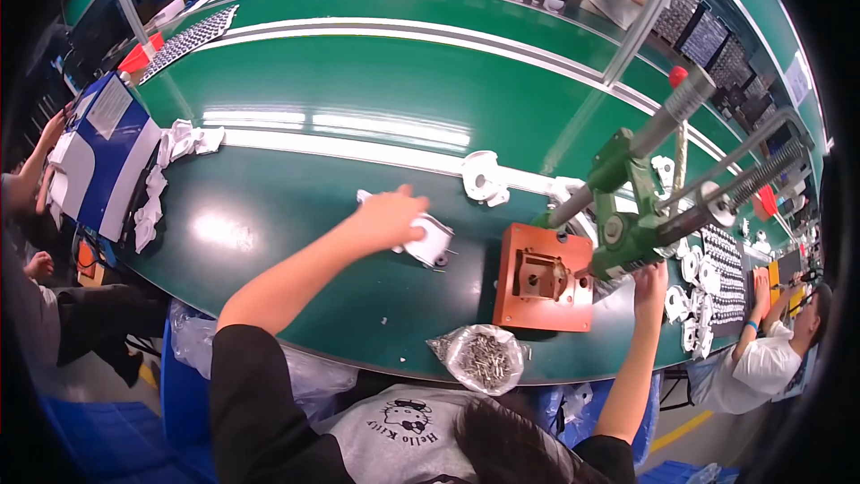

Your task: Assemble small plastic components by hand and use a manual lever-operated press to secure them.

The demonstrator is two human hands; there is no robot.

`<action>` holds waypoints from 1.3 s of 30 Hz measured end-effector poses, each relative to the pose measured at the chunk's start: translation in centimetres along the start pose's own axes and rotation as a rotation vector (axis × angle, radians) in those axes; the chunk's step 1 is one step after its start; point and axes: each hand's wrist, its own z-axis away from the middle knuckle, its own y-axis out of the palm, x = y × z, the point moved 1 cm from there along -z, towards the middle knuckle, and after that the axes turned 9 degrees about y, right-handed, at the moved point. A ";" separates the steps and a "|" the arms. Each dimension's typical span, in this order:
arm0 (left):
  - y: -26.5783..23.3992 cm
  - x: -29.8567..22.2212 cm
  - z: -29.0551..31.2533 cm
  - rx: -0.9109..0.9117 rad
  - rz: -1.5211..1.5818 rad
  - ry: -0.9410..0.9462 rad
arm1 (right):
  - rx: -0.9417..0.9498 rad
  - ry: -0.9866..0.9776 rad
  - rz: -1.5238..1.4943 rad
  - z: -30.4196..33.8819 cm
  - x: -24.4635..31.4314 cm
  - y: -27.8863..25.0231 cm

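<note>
My left hand (pixel 391 218) is over the green bench left of the press, its thumb and fingers closed on a white moulded plastic part (pixel 432 242). Thin metal pins stick out at that part's right end. My right hand (pixel 651 285) is just right of the green hand press (pixel 623 215), beside its head; its fingertips are partly hidden, so what it grips, if anything, does not show. Under the press stands an orange fixture block (pixel 515 305) with a square metal recess in its top. An open clear bag of small metal pins (pixel 486 360) lies at the bench's front edge.
A white part (pixel 484 177) sits behind the fixture. More white parts (pixel 699 278) lie right of the press, next to a patterned tray (pixel 724 273). Further left stand a blue-and-white machine (pixel 107 157) and several white pieces (pixel 154 206). Other people work at both sides.
</note>
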 end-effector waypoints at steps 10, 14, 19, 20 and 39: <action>2.4 -1.0 -11.6 -0.151 0.694 0.017 | -0.017 0.038 -0.064 6.1 0.8 -1.9; -1.0 -2.0 -8.0 -0.413 0.976 -0.079 | -0.032 -0.158 -0.096 8.8 2.3 -0.2; -4.1 -10.8 -0.6 -0.099 1.494 -0.364 | 0.096 -0.444 0.233 14.2 6.2 7.7; -2.6 -11.7 0.3 -0.036 1.458 -0.212 | 0.191 -0.433 0.300 14.9 6.7 9.9; 1.2 -15.9 3.6 -0.091 1.442 -0.139 | 0.722 -0.515 0.504 15.1 5.4 18.0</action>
